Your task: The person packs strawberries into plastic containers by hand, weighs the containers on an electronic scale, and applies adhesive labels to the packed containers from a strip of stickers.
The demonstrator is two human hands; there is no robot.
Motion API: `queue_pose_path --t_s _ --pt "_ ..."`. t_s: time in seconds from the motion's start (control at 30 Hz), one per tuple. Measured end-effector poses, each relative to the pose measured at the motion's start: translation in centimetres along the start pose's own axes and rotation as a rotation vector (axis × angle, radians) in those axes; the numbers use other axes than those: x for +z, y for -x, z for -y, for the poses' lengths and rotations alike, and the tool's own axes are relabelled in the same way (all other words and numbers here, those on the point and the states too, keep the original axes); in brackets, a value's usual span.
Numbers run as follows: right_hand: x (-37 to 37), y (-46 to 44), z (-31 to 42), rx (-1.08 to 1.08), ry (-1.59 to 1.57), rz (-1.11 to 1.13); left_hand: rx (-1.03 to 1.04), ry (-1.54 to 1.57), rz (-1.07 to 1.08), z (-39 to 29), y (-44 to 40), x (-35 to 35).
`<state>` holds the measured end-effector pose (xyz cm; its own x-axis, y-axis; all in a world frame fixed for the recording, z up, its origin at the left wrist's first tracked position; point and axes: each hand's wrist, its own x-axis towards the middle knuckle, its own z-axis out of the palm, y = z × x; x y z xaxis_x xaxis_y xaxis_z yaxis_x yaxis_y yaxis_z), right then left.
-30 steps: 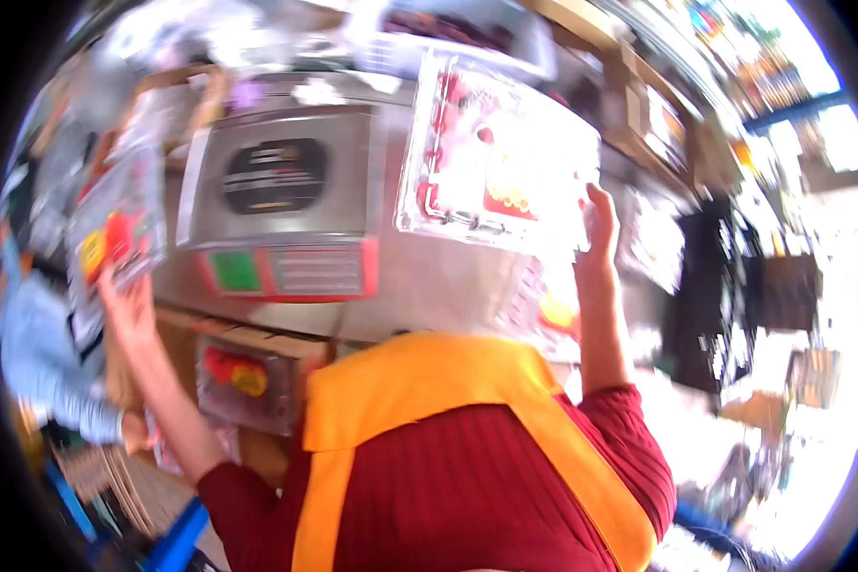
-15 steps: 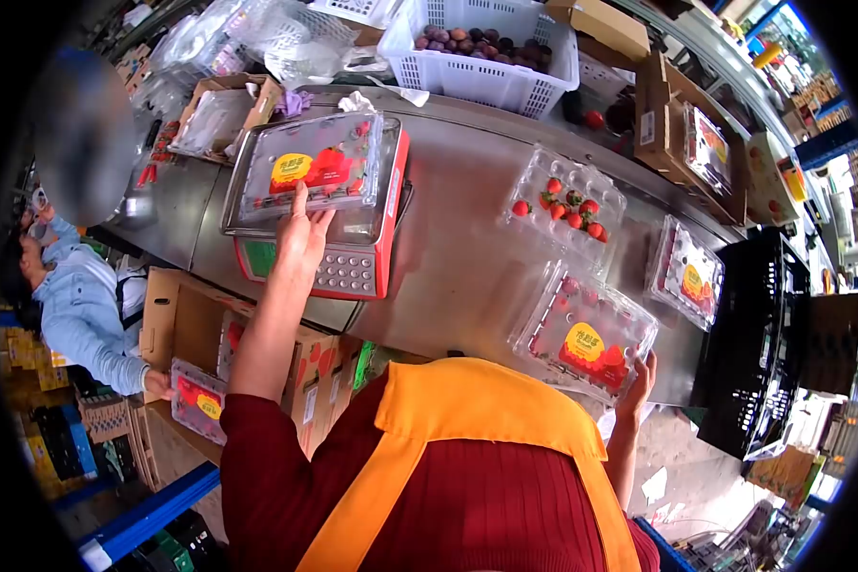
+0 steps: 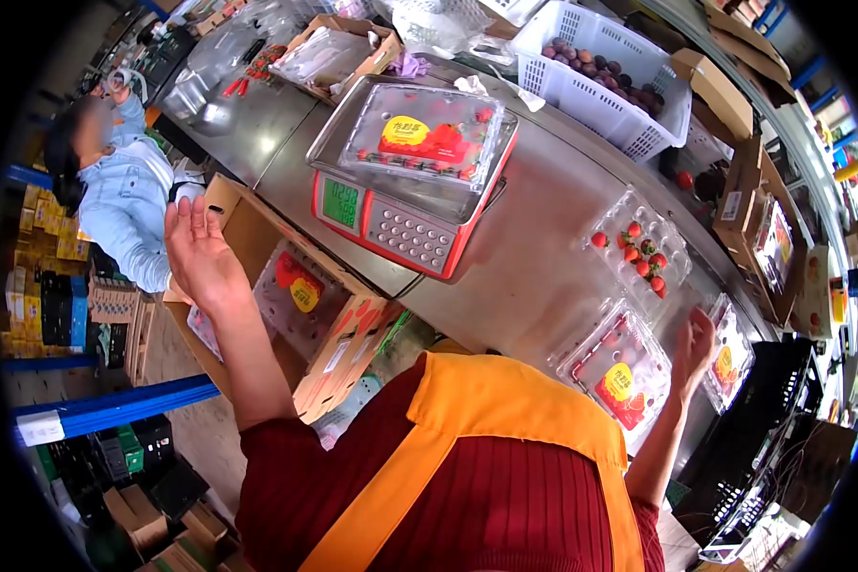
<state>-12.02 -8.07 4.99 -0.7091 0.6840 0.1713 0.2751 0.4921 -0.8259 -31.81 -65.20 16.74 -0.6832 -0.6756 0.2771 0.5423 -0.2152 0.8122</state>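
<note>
Maroon-sleeved, the left hand [image 3: 203, 255] is open, palm up and holding nothing, near the cardboard box [image 3: 338, 345]. The right hand [image 3: 694, 355] has loosely bent fingers beside the outer punnet [image 3: 727, 357]; contact is unclear. The labelled strawberry punnet [image 3: 419, 133] sits on the red scale [image 3: 412, 234], on the metal table [image 3: 534, 195].

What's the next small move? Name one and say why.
Probably bring the left hand to the strawberry pack on the scale: the display is lit, that hand is open and empty, and the open carton nearby already holds similar packs.
</note>
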Motion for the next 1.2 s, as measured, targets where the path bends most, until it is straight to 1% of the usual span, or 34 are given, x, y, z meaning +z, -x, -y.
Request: queue_pose_path --t_s 0.07,0.13,0.2,0.23,0.33,0.37,0.4,0.47,0.5,0.53,0.57,0.6,0.63,0.67,0.7,0.73,0.77,0.83,0.87,0.93,0.97,1.07,1.1,1.13,1.17,1.2 --pt "3.8 -0.8 4.6 -0.104 0.018 0.139 -0.003 0.017 0.008 -0.3 -0.9 -0.6" --pt "7.2 -1.4 7.7 -0.254 0.098 0.288 -0.024 0.029 0.041 0.4 -1.8 -1.6" --pt "10.1 -1.5 9.6 -0.300 0.101 0.369 -0.060 0.037 0.058 1.0 -2.3 -1.5" --pt "11.2 -1.2 10.9 -0.288 0.087 0.413 -0.060 0.012 0.050 1.2 -2.3 -0.9" --pt "14.2 -0.4 12.1 -0.275 0.105 0.509 -0.023 -0.203 0.252 4.8 -4.0 -0.6" --pt "15.3 0.3 11.7 -0.332 0.111 0.510 -0.049 -0.383 0.374 6.1 -4.5 0.0" --pt "16.4 1.3 11.1 -0.382 0.126 0.502 -0.141 -0.555 0.511 7.9 -5.2 0.5" --pt "17.6 3.6 10.3 -0.493 0.255 0.561 -0.206 -0.701 0.708 13.5 -6.6 0.4" --pt "17.8 5.1 9.6 -0.559 0.393 0.622 -0.220 -0.819 0.771 16.9 -7.8 0.2" --pt "17.5 6.4 9.0 -0.674 0.448 0.673 -0.213 -0.934 0.844 20.2 -9.1 0.1" --pt "17.6 7.9 6.8 -0.786 0.542 0.744 -0.322 -0.862 0.907 22.8 -10.0 0.5" --pt "17.2 9.0 5.2 -0.738 0.523 0.871 -0.387 -0.926 0.974 25.5 -11.5 0.3" --pt "16.2 10.1 3.8 -0.650 0.597 0.926 -0.345 -0.941 1.140 23.2 -10.2 3.1" --pt "15.5 10.9 2.9 -0.571 0.660 0.987 -0.312 -1.000 1.125 22.7 -9.1 4.8" --pt "15.5 11.3 2.6 -0.593 0.727 0.971 -0.328 -1.110 1.180 24.9 -10.2 4.9" --pt "15.1 11.4 2.3 -0.626 0.787 0.963 -0.336 -1.231 1.219 25.4 -10.5 5.9" --pt "14.7 11.6 1.9 -0.670 0.841 0.958 -0.471 -1.035 1.152 25.5 -10.1 6.1" --pt "14.1 11.9 1.0 -0.701 0.870 0.852 -0.714 -0.647 0.982 22.1 -7.3 8.2" --pt "13.9 11.9 0.4 -0.722 0.878 0.801 -0.705 -0.595 0.964 21.6 -6.8 8.5" --pt "13.5 10.9 -1.2 -0.676 0.889 0.871 -0.687 -0.500 0.920 20.2 -5.8 9.3" --pt "13.3 10.5 -2.0 -0.657 0.892 0.911 -0.586 -0.458 0.891 19.5 -5.1 9.6" --pt "12.8 10.0 -1.6 -0.707 0.908 0.922 -0.411 -0.456 1.018 13.5 -2.1 10.9" --pt "12.4 9.7 -0.9 -0.724 0.901 0.920 -0.456 -0.430 1.063 10.7 -0.2 11.4" --pt "11.8 9.4 0.1 -0.742 0.894 0.917 -0.395 -0.433 1.079 9.8 1.4 11.1" --pt "11.3 9.1 0.4 -0.759 0.887 0.915 -0.427 -0.448 1.105 8.5 3.7 11.0" --pt "11.2 9.0 0.0 -0.724 0.808 0.907 -0.462 -0.461 1.132 7.4 6.1 10.8"
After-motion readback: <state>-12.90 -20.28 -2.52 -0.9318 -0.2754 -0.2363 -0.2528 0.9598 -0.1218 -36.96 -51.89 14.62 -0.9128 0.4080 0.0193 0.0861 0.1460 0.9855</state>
